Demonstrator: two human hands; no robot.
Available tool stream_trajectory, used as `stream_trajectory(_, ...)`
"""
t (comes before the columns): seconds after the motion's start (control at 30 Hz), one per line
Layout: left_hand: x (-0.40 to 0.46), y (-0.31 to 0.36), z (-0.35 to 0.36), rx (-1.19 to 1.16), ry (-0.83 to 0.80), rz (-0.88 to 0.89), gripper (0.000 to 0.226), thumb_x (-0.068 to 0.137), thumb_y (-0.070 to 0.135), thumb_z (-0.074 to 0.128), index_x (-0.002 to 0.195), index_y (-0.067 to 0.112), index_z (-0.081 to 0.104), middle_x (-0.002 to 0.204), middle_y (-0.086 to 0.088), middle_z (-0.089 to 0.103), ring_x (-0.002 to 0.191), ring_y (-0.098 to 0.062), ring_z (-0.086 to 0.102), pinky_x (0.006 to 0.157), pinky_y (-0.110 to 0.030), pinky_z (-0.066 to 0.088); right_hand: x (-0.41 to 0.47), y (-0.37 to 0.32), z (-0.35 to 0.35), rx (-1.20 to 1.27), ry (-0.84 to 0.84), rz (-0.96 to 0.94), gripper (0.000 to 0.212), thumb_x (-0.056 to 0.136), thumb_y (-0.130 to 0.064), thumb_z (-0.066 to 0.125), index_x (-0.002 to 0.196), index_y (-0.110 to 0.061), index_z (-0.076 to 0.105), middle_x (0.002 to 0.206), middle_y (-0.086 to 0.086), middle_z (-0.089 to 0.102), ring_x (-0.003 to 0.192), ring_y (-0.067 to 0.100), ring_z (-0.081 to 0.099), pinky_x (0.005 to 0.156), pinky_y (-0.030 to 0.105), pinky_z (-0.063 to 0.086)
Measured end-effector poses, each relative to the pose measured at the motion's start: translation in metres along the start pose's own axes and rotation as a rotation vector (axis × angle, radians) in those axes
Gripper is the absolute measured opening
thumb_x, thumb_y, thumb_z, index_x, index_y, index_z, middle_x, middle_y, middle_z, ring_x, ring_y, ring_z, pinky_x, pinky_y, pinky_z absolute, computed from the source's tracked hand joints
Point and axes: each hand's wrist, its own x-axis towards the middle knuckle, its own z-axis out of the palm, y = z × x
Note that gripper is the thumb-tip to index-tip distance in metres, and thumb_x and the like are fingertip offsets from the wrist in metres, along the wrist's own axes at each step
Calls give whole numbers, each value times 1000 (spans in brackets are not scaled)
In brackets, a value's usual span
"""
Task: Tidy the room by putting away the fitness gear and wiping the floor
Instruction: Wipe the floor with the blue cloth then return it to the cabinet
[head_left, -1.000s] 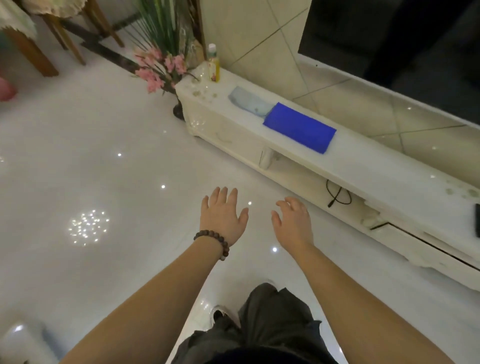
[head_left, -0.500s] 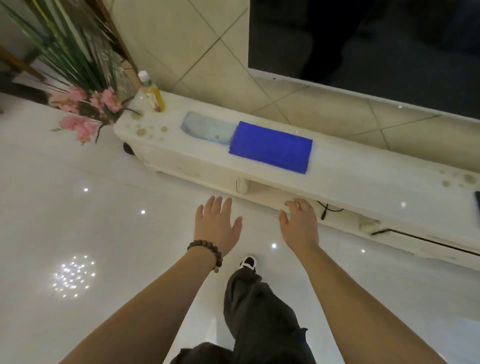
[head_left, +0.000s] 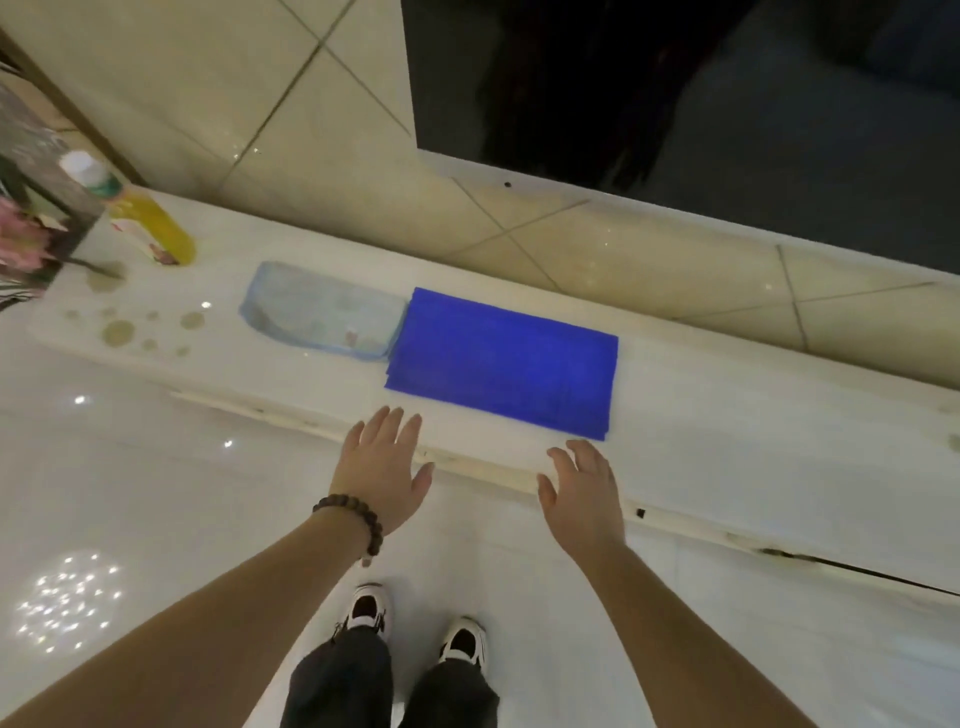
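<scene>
A folded blue cloth (head_left: 504, 358) lies flat on the long white TV cabinet (head_left: 727, 457), right in front of me. To its left lies a pale blue packet (head_left: 322, 317), its edge touching the cloth. My left hand (head_left: 384, 467) hovers with fingers straight over the cabinet's front edge, just below the cloth's left corner. My right hand (head_left: 584, 491) is held out beside it with relaxed fingers, just below the cloth's right corner. Both hands hold nothing. The glossy white floor (head_left: 130, 493) spreads out to the left and under my feet.
A yellow bottle (head_left: 145, 223) with a white cap stands at the cabinet's left end, beside pink flowers (head_left: 21, 244). A dark TV screen (head_left: 701, 104) hangs above the cabinet. A drawer at the right (head_left: 852, 566) stands slightly ajar. My two shoes (head_left: 415, 623) stand close to the cabinet.
I have walked up to the cabinet, which now fills the view. Both hands have moved forward from over the floor to the cabinet's front edge, close to the blue cloth.
</scene>
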Motion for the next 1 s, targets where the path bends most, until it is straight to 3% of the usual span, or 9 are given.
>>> stream_trajectory(0.2, 131, -9, 63, 120, 9, 114, 81, 95, 54, 40, 153, 17, -2, 161, -4, -6, 148, -23, -6, 120, -42, 5, 105, 37, 49, -43, -6, -12, 72, 93, -47, 50, 152, -24, 14, 160, 3, 1, 146, 25, 3, 118, 39, 12)
stream_trajectory(0.3, 167, -24, 87, 148, 30, 128, 80, 96, 53, 38, 153, 13, -1, 162, -4, -5, 148, -21, -5, 120, -41, 4, 136, 55, 69, -129, -57, -46, 82, 90, -56, 48, 152, -30, 0, 160, 1, -10, 147, 24, -6, 119, 40, 6)
stream_trajectory(0.43, 188, -38, 100, 88, 192, 201, 62, 95, 34, 55, 146, 5, 35, 153, -13, 34, 140, -28, 33, 115, -42, 22, 152, 59, 85, -187, 74, -11, 59, 98, -45, 40, 151, -29, 20, 159, 4, 14, 145, 29, 10, 116, 46, 14)
stream_trajectory(0.5, 190, -38, 105, 69, 319, 255, 52, 77, 17, 77, 123, -1, 60, 126, -21, 61, 112, -38, 60, 97, -47, 45, 151, 57, 92, -170, 174, 14, 48, 98, -28, 46, 145, -24, 38, 154, 9, 30, 141, 34, 25, 112, 50, 23)
stream_trajectory(0.6, 174, -33, 111, 36, 345, 260, 48, 64, 11, 85, 107, -2, 68, 99, -19, 68, 89, -37, 66, 79, -46, 54, 135, 61, 103, -121, 296, 5, 43, 88, -12, 64, 131, -15, 57, 141, 15, 49, 129, 42, 43, 103, 57, 35)
stream_trajectory(0.7, 144, -31, 125, 4, 324, 282, 51, 65, 13, 84, 112, 0, 68, 105, -16, 67, 97, -36, 65, 83, -46, 53, 100, 70, 114, -115, 278, 17, 46, 85, -16, 68, 129, -12, 58, 139, 17, 49, 129, 42, 43, 101, 60, 37)
stream_trajectory(0.8, 116, -34, 141, -13, 266, 262, 59, 71, 18, 81, 125, 5, 61, 124, -12, 63, 115, -32, 60, 98, -46, 45, 71, 67, 118, -188, 249, -14, 54, 89, -48, 51, 132, -14, 52, 140, 18, 46, 131, 42, 40, 105, 62, 31)
stream_trajectory(0.87, 104, -35, 148, -10, 203, 244, 69, 78, 27, 75, 139, 9, 47, 141, -9, 50, 132, -28, 46, 109, -45, 31, 69, 49, 117, -255, 183, -100, 72, 83, -68, 38, 139, -22, 40, 147, 16, 37, 137, 39, 31, 109, 60, 19)
stream_trajectory(1.0, 86, -43, 149, -54, 186, 127, 78, 86, 36, 61, 150, 11, 25, 156, -8, 28, 146, -26, 20, 117, -47, 18, 98, -6, 123, -337, 119, -331, 94, 75, -74, 52, 150, -34, 12, 159, 9, 10, 145, 35, 11, 110, 66, 11)
